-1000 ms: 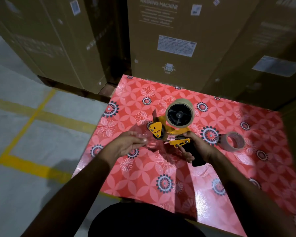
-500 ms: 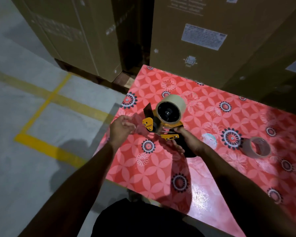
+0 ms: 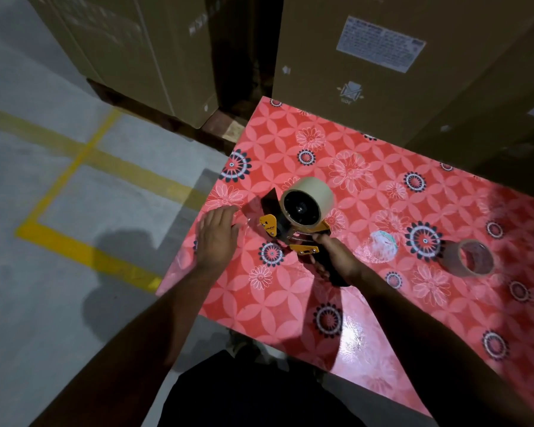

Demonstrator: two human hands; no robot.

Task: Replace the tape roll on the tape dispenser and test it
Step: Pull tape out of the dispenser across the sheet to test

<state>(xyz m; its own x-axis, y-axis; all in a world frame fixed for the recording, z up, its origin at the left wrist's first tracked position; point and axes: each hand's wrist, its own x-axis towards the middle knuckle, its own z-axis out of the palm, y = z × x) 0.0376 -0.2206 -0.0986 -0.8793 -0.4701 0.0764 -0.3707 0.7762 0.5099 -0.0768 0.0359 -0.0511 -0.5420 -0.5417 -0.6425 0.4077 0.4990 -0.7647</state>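
Big boxes (image 3: pixel 367 57) stand behind the red bench (image 3: pixel 290 303). Right hand (image 3: pixel 336 257) grips the dispenser (image 3: pixel 293 232), roll (image 3: pixel 316 188) on top. Left hand (image 3: pixel 218 235) lies flat beside it, fingers (image 3: pixel 225 212) pressed together.

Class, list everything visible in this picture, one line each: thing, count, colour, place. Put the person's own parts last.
tape dispenser: one, yellow and black, mid table, held
tape roll: one, beige, mounted on dispenser
spent roll: one, brownish, flat on table, right
crumpled tape wad: one, whitish, between dispenser and spent roll
table: one, red floral cover
cardboard boxes: several, brown, behind table
floor lines: yellow, left
left hand: open, flat at table's left edge
right hand: gripping dispenser handle
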